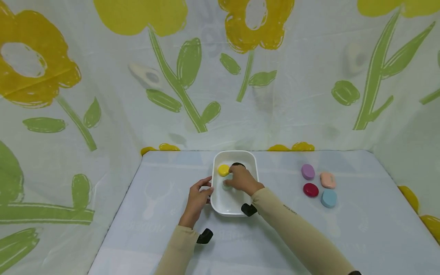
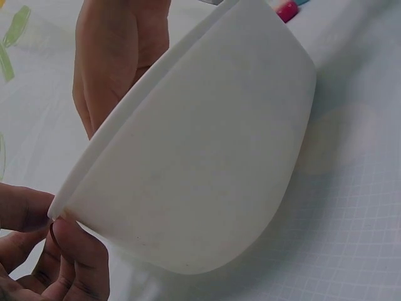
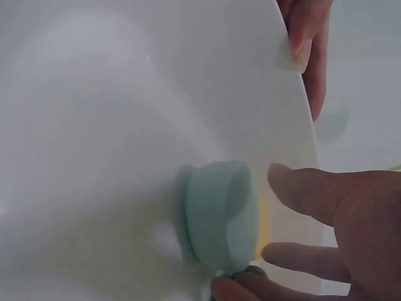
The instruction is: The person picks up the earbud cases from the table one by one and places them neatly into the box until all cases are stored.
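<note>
Head view shows a white tub [image 1: 235, 208] sitting in the middle of a pale blue table [image 1: 137, 214]. The left hand [image 1: 197, 199] is at the tub's left side, and its fingers curl around the rim and hold it. The right hand [image 1: 242, 179] reaches down inside the tub. A yellow disc [image 1: 223, 170] lies in the tub near the far left corner, just beside the right hand. Something dark [image 1: 238, 165] peeks out behind the right hand, and I cannot tell what it is.

Right wrist view looks into the white tub [image 3: 113, 125]. A pale green disc [image 3: 220, 216] stands on its edge on the tub floor. The right hand [image 3: 332, 251] has a fingertip [image 3: 232, 290] touching the low edge of the disc. The other fingers are spread loose beside it, not wrapped around it. A little yellow shows just behind the green disc. A finger of the left hand [image 3: 306, 44] hooks over the rim at the top.

Left wrist view shows the outside wall of the tub [image 2: 207, 163] up close. The left hand [image 2: 56, 251] pinches the rim at the low left corner.

Off to the right on the table, well apart from the tub, lie four more discs close together: purple [image 1: 308, 171], peach [image 1: 327, 180], red [image 1: 311, 190] and blue [image 1: 329, 198]. A cloth with big yellow flowers [image 1: 256, 23] hangs behind the table.
</note>
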`<state>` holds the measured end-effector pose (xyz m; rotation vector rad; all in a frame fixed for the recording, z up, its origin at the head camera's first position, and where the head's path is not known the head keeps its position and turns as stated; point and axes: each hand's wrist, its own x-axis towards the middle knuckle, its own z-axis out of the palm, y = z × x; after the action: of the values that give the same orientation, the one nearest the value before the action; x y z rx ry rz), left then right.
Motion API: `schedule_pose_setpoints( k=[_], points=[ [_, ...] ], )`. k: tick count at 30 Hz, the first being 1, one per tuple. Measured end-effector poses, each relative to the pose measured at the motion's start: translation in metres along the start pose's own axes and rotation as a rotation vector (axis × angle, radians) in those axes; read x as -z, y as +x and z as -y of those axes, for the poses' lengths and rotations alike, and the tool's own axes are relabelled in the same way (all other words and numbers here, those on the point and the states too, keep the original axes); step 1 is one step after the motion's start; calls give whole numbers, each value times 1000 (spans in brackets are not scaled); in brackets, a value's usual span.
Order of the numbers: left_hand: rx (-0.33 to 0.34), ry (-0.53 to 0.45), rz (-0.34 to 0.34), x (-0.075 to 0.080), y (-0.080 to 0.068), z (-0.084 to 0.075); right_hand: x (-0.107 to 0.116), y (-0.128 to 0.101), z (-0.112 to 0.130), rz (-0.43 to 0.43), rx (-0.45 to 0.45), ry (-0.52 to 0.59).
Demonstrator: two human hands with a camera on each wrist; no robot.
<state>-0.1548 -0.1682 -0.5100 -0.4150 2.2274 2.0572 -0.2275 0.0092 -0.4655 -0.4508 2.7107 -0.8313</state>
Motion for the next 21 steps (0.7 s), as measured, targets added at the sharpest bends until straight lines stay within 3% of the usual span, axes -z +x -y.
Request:
schedule_pose_setpoints(
  k=[5,10,15,21],
  points=[
    [2,-3,2,0,0,0,11,-10,-6,-64,43,33],
    [0,-2,-2,-3,1,-1,31,-31,-22,-144,31,118],
    [14,14,-25,-4,0,-2,48,-53,-52,-248,-12,191],
    [17,12,-25,-4,-1,-1,58,-81,-98,-351,-60,134]
  ],
)
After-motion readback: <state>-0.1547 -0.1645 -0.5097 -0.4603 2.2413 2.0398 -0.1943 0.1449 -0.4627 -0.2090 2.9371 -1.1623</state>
